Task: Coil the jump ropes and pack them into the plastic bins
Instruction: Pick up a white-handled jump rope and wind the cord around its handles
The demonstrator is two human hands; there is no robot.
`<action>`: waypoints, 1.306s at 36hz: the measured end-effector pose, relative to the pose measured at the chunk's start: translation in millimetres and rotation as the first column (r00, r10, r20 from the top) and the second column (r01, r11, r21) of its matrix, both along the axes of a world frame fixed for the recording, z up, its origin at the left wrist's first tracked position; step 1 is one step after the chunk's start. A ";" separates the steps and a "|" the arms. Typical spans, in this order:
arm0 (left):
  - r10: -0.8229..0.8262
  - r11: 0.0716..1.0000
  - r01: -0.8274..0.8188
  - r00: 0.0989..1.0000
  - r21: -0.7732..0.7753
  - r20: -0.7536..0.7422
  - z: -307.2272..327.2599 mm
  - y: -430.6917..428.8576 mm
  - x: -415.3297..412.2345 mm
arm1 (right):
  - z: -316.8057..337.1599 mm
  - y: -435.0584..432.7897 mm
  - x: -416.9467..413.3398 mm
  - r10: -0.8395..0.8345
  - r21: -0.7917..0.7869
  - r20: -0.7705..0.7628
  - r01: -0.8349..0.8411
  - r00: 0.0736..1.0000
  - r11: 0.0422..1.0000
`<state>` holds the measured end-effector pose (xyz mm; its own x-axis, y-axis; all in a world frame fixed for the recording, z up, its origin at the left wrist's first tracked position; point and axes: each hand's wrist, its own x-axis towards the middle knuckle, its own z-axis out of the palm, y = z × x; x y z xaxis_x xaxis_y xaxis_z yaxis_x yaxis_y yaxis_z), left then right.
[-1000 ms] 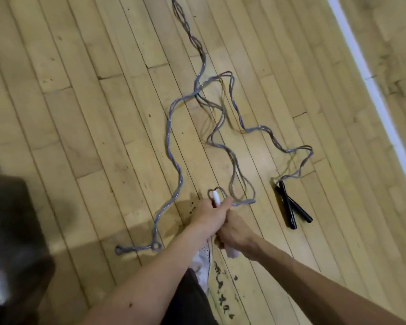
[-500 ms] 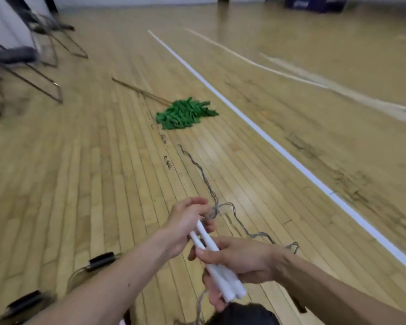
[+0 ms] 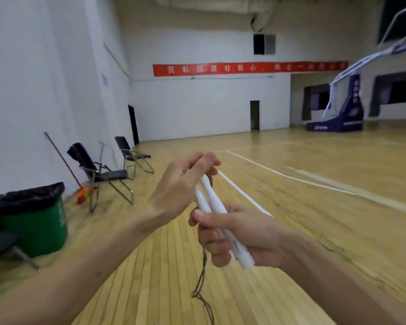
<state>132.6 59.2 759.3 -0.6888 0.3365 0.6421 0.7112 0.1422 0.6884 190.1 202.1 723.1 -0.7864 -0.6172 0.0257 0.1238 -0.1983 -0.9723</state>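
My R hand (image 3: 239, 235) clamps both handles (image 3: 211, 198) at near end, and they slant far-left into my L hand (image 3: 183, 184), which pinches the tips — cord (image 3: 203, 273) hangs below.

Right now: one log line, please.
right hand: grips white handles | left hand: pinches their tops | rope: hangs below, uncoiled

Wooden floor (image 3: 314, 231) bears two folding chairs (image 3: 103, 174), a green bin (image 3: 33, 226), a hoop base (image 3: 338, 123)
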 end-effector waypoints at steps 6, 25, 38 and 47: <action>-0.111 0.992 0.110 0.994 0.056 0.008 35.7 -8.6 69.2 | 26.1 -1.6 56.9 0.109 -0.114 -0.030 -0.112 0.994 0.987; -0.059 0.964 0.041 0.996 -0.261 -0.060 30.5 -10.8 143.6 | 28.4 0.4 132.7 -0.013 0.106 -0.080 0.021 0.997 0.994; 0.089 0.987 -0.108 0.984 -0.118 -0.155 27.4 -30.7 141.6 | 20.4 -5.0 148.1 0.006 0.283 -0.154 0.038 0.988 0.958; -0.046 0.998 0.037 0.986 0.057 0.160 9.1 -26.8 145.4 | 8.7 -4.6 146.8 -0.049 0.239 -0.110 0.074 0.993 0.968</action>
